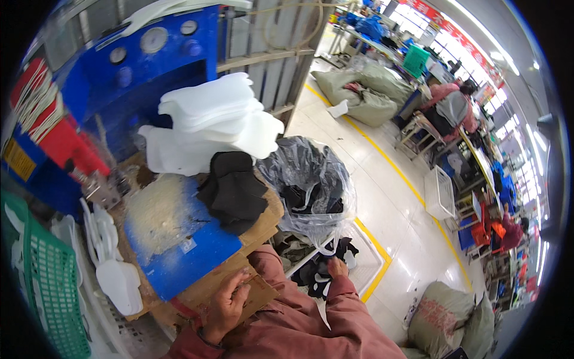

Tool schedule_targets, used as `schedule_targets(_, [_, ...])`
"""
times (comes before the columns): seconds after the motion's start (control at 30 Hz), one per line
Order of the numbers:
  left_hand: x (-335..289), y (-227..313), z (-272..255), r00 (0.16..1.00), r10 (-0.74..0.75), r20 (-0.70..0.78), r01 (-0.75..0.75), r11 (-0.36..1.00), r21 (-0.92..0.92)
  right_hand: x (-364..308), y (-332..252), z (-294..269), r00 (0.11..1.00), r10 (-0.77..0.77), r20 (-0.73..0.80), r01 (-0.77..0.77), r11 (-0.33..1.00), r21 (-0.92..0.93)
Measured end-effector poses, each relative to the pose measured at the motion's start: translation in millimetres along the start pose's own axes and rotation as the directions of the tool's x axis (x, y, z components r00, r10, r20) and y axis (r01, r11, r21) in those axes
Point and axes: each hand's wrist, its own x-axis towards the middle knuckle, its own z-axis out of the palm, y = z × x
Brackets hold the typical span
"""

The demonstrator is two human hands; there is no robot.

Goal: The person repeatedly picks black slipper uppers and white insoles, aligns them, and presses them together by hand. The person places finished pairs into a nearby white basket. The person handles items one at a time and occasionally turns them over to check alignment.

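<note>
My left hand (pixel 228 304) hovers beside the edge of a cardboard sheet (pixel 209 276), fingers loosely bent and apart, with nothing visible in it. Beyond my right knee, my right hand (pixel 338 268) reaches down to black and white cut pieces (pixel 317 272) in a white crate (pixel 372 263); its fingers are too small and hidden to read. A stack of black shaped pieces (pixel 233 191) lies on the blue work plate (pixel 190 263), which is dusted with pale powder. Behind it rises a pile of white foam-like shaped pieces (pixel 209 119).
A clear plastic bag (pixel 311 173) holding dark pieces stands right of the table. At left are a green basket (pixel 57 281), white shaped pieces (pixel 119 284) and a blue machine (pixel 161 60) with gauges. Filled sacks (pixel 442 317) lie on the floor; people (pixel 451 110) sit at benches.
</note>
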Motion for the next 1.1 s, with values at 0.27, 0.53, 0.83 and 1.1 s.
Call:
schedule_targets(0.27, [3.7, -10.2, 1.6, 0.998, 0.017, 0.066, -0.02, 0.999, 0.043, -180.7, -289.1, 222.6, 0.171, -0.859, 0.482, 0.961, 0.255, 0.112])
schedule_targets(0.53, [-8.3, -15.1, -10.2, 0.993, -0.114, 0.026, 0.113, 0.992, 0.051, -193.5, -301.6, 306.5, 0.197, -0.796, 0.573, 0.978, 0.115, -0.177])
schedule_targets(0.83, [-4.3, -17.8, -22.0, 0.999, -0.024, 0.033, 0.022, 0.999, 0.035, -161.8, -323.5, 299.4, 0.037, -0.782, 0.623, 0.97, 0.178, 0.165])
schedule_targets(1.1, [3.4, 24.4, -51.6, 0.958, 0.174, -0.226, -0.13, 0.971, 0.198, -224.1, -370.6, 226.6, 0.467, -0.731, 0.499, 0.772, 0.612, 0.174])
